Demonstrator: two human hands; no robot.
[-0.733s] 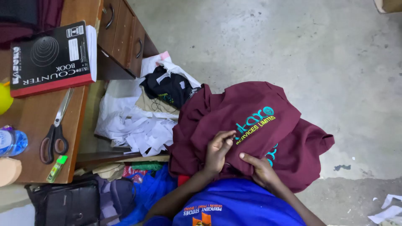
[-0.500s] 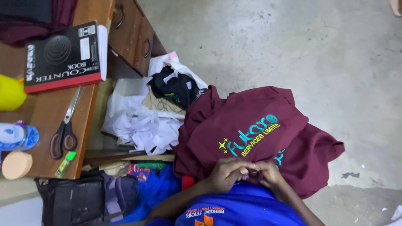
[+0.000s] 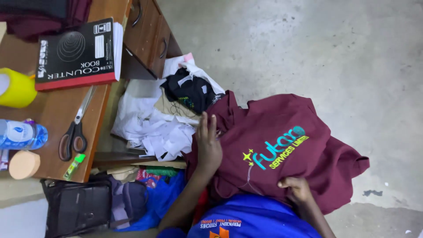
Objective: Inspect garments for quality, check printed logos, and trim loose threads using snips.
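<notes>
A maroon garment (image 3: 286, 145) with turquoise and yellow embroidered lettering lies spread over my lap. My left hand (image 3: 208, 143) rests flat on the garment's left edge, fingers straight and apart. My right hand (image 3: 297, 189) pinches the garment's near edge, fingers closed on the fabric. I wear a blue top (image 3: 251, 218).
A wooden desk (image 3: 53, 114) at left holds a black book (image 3: 77, 53), scissors (image 3: 75, 128), a yellow cup (image 3: 17, 88), a water bottle (image 3: 22, 134) and a green marker (image 3: 74, 165). White paper scraps (image 3: 150, 128), dark fabric (image 3: 189, 90), a black bag (image 3: 77, 207) and blue bag (image 3: 156, 196) crowd the floor.
My hands were together at the garment's near edge. Now my left hand has moved out to the garment's left side and lies flat; the right still grips the near edge.
</notes>
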